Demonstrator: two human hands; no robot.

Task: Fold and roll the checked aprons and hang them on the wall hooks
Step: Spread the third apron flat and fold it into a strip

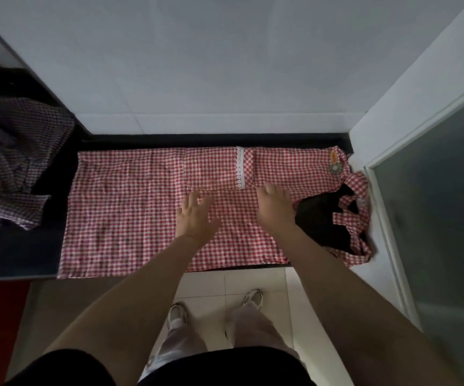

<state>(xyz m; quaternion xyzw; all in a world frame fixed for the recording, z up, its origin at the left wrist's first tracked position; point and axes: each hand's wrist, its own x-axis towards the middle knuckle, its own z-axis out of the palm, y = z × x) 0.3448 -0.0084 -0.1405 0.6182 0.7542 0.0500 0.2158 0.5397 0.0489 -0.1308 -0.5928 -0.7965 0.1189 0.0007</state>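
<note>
Your two hands lie flat with spread fingers on one red checked apron (130, 207) covering the black counter (16, 252): left hand (196, 215), right hand (275, 207). One purple checked apron (13, 160) sits crumpled left of it.

The person wears a black short-sleeved top (225, 369), pale trousers (250, 327) and white trainers (253, 298), with both forearms bare down to the left hand (194, 215) and right hand (274, 207).

Dim, flat indoor light, murky shadows at left, wide-angle bending at edges, slight softness throughout
</note>
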